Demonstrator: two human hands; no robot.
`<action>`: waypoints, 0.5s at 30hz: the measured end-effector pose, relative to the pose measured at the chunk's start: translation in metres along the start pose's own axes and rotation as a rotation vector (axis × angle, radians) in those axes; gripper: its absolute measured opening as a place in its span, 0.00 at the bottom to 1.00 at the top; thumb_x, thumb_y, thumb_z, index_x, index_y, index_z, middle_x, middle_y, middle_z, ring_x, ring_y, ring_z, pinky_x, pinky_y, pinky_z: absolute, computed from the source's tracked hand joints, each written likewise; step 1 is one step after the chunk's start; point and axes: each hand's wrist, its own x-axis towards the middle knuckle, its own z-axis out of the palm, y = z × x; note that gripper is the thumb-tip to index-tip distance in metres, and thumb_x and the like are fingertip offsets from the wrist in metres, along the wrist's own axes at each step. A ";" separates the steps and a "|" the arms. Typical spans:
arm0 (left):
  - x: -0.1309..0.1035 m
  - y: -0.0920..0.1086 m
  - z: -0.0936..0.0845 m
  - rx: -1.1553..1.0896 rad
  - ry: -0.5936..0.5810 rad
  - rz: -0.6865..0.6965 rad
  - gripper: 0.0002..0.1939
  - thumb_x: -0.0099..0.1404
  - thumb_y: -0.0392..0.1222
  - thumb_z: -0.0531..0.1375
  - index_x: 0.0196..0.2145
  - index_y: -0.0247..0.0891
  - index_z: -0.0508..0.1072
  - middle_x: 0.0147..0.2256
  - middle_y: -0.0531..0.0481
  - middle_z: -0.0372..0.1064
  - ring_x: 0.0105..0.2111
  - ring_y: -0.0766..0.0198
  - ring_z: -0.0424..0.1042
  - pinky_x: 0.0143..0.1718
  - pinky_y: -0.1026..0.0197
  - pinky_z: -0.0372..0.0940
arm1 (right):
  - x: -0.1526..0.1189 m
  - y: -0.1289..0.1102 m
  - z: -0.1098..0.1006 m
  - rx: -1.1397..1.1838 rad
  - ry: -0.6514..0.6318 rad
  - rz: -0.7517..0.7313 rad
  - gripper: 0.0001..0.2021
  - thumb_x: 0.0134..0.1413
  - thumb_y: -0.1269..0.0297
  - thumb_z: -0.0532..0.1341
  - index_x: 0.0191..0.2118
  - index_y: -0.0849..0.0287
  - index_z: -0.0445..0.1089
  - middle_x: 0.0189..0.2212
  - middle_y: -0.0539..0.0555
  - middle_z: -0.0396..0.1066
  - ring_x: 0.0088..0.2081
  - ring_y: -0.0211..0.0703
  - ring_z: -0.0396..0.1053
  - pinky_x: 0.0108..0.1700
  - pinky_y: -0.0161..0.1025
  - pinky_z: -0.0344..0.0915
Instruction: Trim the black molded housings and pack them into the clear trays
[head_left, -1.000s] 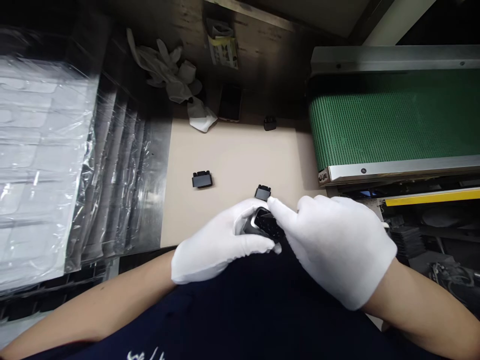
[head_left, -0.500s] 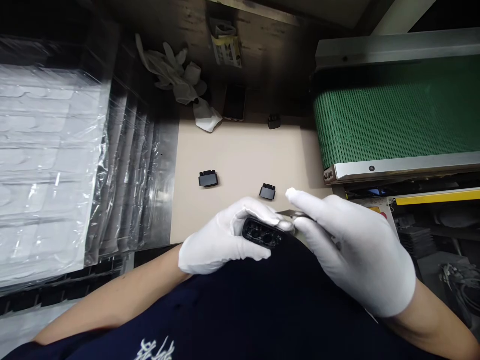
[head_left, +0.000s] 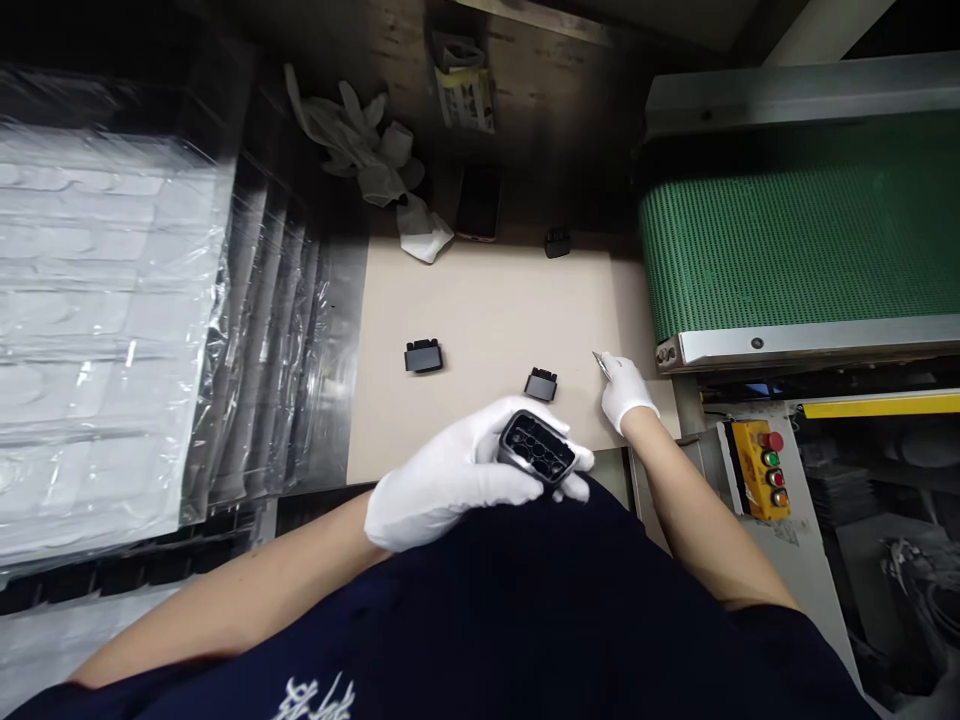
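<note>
My left hand (head_left: 465,470), in a white glove, is closed around a black plastic housing (head_left: 537,447). The housing's hollow side faces up, with ribs and round recesses inside. At the right edge of the beige work surface (head_left: 480,300), my gloved right hand (head_left: 627,390) is closed on a slim pointed metal tool (head_left: 601,363); most of the tool is hidden by the fingers. Just beyond my left hand lies a small black plastic part (head_left: 541,385). A similar black part (head_left: 424,356) sits farther left, and another dark part (head_left: 557,242) lies toward the back.
Clear plastic-wrapped trays (head_left: 105,330) are stacked at the left. Crumpled white gloves (head_left: 360,140) and a phone (head_left: 478,203) lie at the back. A green conveyor belt (head_left: 802,240) stands at the right, above a yellow button box (head_left: 761,470).
My right hand has moved away from the housing, forward onto the work surface, with the metal tool. My left hand has tilted the housing so its hollow inside shows more.
</note>
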 end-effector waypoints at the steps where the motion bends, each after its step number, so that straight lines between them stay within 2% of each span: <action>1: 0.000 0.001 0.001 -0.027 0.014 0.006 0.16 0.64 0.41 0.69 0.48 0.37 0.75 0.46 0.43 0.80 0.43 0.53 0.81 0.45 0.57 0.72 | -0.002 -0.003 -0.002 0.007 0.024 -0.005 0.28 0.52 0.78 0.57 0.60 0.58 0.70 0.56 0.65 0.71 0.57 0.61 0.68 0.59 0.58 0.67; 4: 0.001 0.000 0.004 -0.095 0.071 0.036 0.16 0.70 0.44 0.62 0.53 0.37 0.72 0.47 0.41 0.79 0.41 0.54 0.81 0.42 0.57 0.72 | -0.023 -0.019 -0.022 0.067 0.105 -0.104 0.26 0.59 0.74 0.56 0.63 0.60 0.66 0.61 0.64 0.68 0.62 0.60 0.64 0.64 0.59 0.63; 6: 0.002 -0.001 0.004 -0.120 0.126 0.037 0.18 0.74 0.46 0.57 0.56 0.36 0.71 0.45 0.41 0.79 0.38 0.56 0.81 0.42 0.58 0.71 | -0.046 -0.033 -0.044 0.230 0.223 -0.285 0.25 0.63 0.70 0.55 0.65 0.57 0.65 0.61 0.61 0.68 0.61 0.54 0.66 0.64 0.54 0.65; 9: 0.006 -0.003 0.002 -0.137 0.191 0.013 0.19 0.76 0.47 0.52 0.58 0.35 0.70 0.45 0.40 0.78 0.34 0.57 0.80 0.39 0.58 0.71 | -0.082 -0.054 -0.078 0.512 0.386 -0.602 0.22 0.66 0.69 0.56 0.63 0.49 0.66 0.58 0.57 0.71 0.57 0.49 0.71 0.58 0.52 0.71; 12: 0.010 -0.004 0.000 -0.138 0.188 -0.013 0.20 0.77 0.47 0.50 0.58 0.34 0.70 0.40 0.40 0.79 0.34 0.56 0.79 0.38 0.57 0.71 | -0.103 -0.072 -0.103 0.512 0.371 -0.807 0.20 0.65 0.68 0.59 0.61 0.47 0.67 0.55 0.55 0.74 0.58 0.50 0.71 0.59 0.54 0.70; 15: 0.012 -0.004 0.002 -0.141 0.151 -0.004 0.21 0.77 0.48 0.49 0.57 0.32 0.71 0.31 0.42 0.78 0.34 0.56 0.78 0.38 0.57 0.71 | -0.107 -0.083 -0.113 0.456 0.269 -0.918 0.19 0.65 0.66 0.59 0.60 0.49 0.66 0.53 0.55 0.75 0.55 0.50 0.72 0.57 0.51 0.70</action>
